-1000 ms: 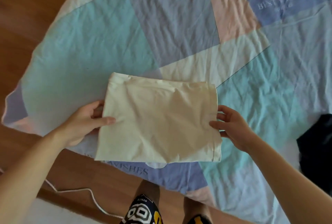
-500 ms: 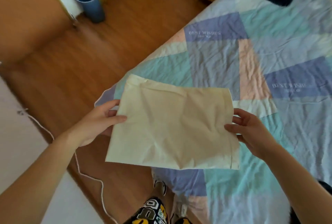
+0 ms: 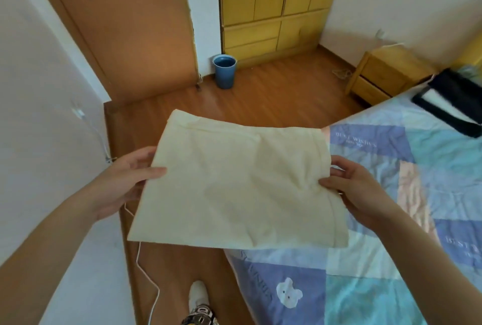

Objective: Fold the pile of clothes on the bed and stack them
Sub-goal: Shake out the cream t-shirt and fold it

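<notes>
Head view: folded cream garment (image 3: pixel 240 184) held flat in air, over floor at bed (image 3: pixel 391 259) edge. Left edge pinched by left hand (image 3: pixel 122 181), thumb on top. Right edge pinched by right hand (image 3: pixel 357 189). Dark folded clothes (image 3: pixel 451 103) seen on bed, far right.

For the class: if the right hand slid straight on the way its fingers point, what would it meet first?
The right hand points left across the folded cream garment it grips, so it would likely meet the left hand on the opposite edge first, though depth is unclear.
</notes>
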